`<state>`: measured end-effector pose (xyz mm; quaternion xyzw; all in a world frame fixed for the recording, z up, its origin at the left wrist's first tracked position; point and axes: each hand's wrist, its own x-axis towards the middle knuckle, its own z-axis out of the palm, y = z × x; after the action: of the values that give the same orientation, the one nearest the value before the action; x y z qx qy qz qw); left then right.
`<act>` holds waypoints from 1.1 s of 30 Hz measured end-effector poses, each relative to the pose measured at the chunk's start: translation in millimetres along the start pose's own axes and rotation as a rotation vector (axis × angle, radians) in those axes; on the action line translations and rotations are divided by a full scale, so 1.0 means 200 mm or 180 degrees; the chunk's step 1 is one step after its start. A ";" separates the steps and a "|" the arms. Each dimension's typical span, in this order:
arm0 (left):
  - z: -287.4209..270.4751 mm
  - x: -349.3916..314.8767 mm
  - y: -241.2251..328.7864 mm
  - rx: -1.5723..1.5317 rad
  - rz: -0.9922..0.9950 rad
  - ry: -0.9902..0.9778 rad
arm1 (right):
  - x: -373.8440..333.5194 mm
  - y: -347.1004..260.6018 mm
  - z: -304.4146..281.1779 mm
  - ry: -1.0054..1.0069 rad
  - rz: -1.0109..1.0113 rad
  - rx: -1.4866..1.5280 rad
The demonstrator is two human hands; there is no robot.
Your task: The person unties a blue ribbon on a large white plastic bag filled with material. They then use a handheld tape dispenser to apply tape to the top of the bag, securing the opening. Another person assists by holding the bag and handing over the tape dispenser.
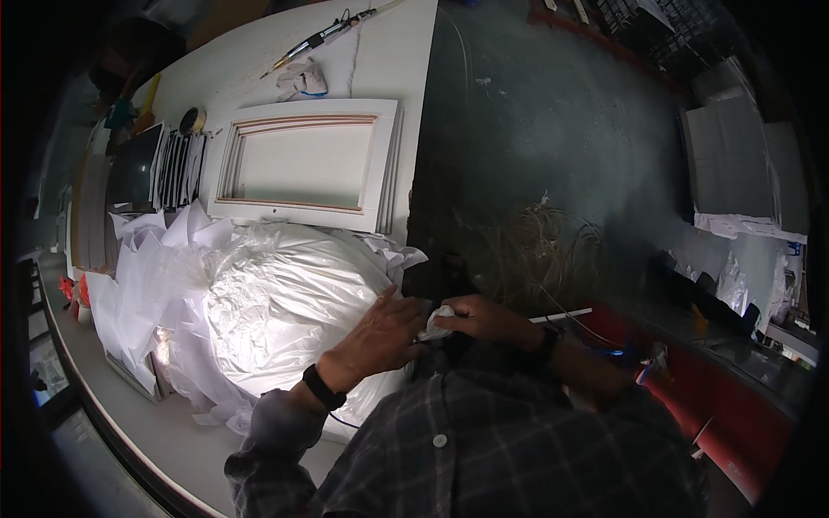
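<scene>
Close to my body, at the right edge of the worktable, my two hands meet. My right hand (pixel 488 320) pinches a crumpled white cloth-like wad (pixel 437 324) between thumb and fingers. My left hand (pixel 384 332), with a dark band on its wrist, is curled beside the wad. A small dark grey flat piece shows at its fingertips, but its kind is hard to make out. Left of my hands lies a big bulging bag of white plastic film (pixel 285 302), bordered by loose white sheets (pixel 151 285).
Behind the bag, white rectangular frames (pixel 380 164) lie stacked on the white table (pixel 389 52). A pen-shaped powered tool (pixel 319 39) and a crumpled glove-like cloth (pixel 302 79) lie farther back. A tape roll (pixel 193 120) stands left. Tangled clear strips (pixel 548 250) lie on the floor to the right.
</scene>
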<state>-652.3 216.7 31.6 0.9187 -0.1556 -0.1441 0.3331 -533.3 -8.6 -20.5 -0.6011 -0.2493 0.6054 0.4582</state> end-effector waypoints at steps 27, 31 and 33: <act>-0.13 -0.47 0.19 -0.0914 -0.0853 0.0737 | 0.71 0.12 0.34 0.0832 -0.0479 0.0309; -0.20 -0.56 0.25 -0.0912 -0.0996 0.0791 | 0.93 0.13 0.54 0.0849 -0.0901 -0.0741; -0.21 -0.59 0.27 -0.0998 -0.1075 0.0901 | 0.95 0.08 0.59 0.0877 -0.0903 -0.0896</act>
<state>-753.7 245.8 118.2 0.8798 0.0721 -0.0902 0.4610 -623.0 176.0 -110.8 -0.6950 -0.3482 0.4066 0.4800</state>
